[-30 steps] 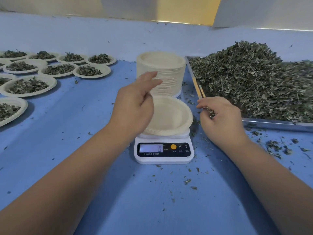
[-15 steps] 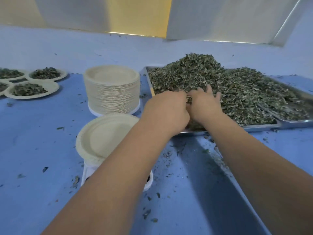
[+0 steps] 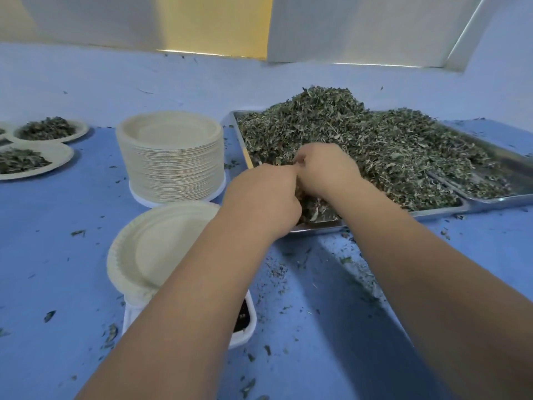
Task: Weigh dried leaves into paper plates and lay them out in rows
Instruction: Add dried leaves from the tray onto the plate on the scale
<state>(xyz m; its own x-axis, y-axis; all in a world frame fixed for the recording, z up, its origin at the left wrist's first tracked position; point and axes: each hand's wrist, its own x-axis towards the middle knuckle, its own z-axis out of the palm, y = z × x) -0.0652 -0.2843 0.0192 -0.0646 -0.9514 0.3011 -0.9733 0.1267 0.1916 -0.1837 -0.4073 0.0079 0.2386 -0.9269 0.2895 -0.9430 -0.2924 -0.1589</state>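
Fingers (image 3: 302, 160) curled and knuckles up, the left hand (image 3: 265, 200) and right hand (image 3: 326, 168) press together in the near left corner of the metal tray (image 3: 438, 210), closing on a clump of dried leaves (image 3: 375, 140) scooped between them. The fingertips are buried in the heap, but both hands look bunched around the leaves, not flat on them.

A second ago the same hands were at the scale (image 3: 245, 327), left of the tray, with a bare plate resting on it and the display showing zero. Half a second ago they had reached the heap, the right fingers lying straighter. They have since drawn in and tightened, so by the look of it the weighing of this portion has started with the gathering of a first handful.

The empty plate (image 3: 161, 243) waits on the scale, partly hidden by the left forearm, with nothing in it yet. A stack of plates (image 3: 170, 157) stands just left of the tray. Well to the left of it, filled plates (image 3: 28, 160) lie in rows on the blue table (image 3: 57, 255), which is strewn with crumbs of leaf.
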